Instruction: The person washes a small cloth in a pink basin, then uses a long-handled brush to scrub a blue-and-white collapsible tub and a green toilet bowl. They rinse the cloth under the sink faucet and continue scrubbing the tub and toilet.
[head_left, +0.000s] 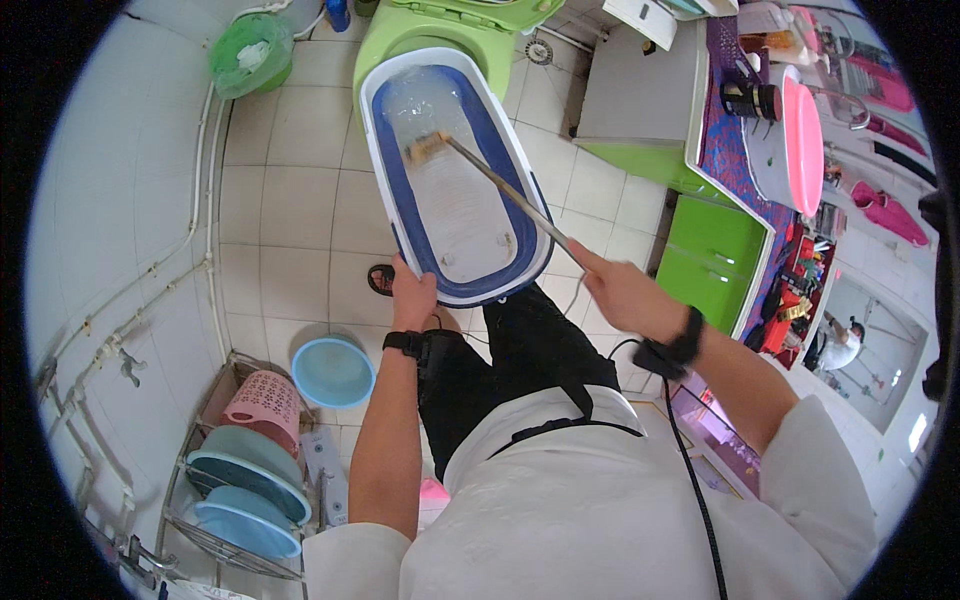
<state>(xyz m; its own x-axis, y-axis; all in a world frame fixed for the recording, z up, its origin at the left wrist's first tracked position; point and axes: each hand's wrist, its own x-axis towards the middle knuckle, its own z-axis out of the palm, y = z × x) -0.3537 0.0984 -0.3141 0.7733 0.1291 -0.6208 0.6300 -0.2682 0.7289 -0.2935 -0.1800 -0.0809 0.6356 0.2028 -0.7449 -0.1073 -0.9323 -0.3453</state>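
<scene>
A blue-and-white plastic tub, seemingly collapsible, is tilted with its far end over the light green toilet. My left hand grips its near left rim. Shallow, slightly cloudy water lies at the tub's far end, and small dark specks show on the near part of its white bottom. My right hand holds the long handle of a brush. The brush's tan bristle head rests against the tub's bottom, near the edge of the water.
A green bin with a bag hangs or stands at the upper left. On the tiled floor sits a light blue basin. Beside it, a metal rack holds basins and a pink basket. Green cabinets and a pink-rimmed basin flank the right side.
</scene>
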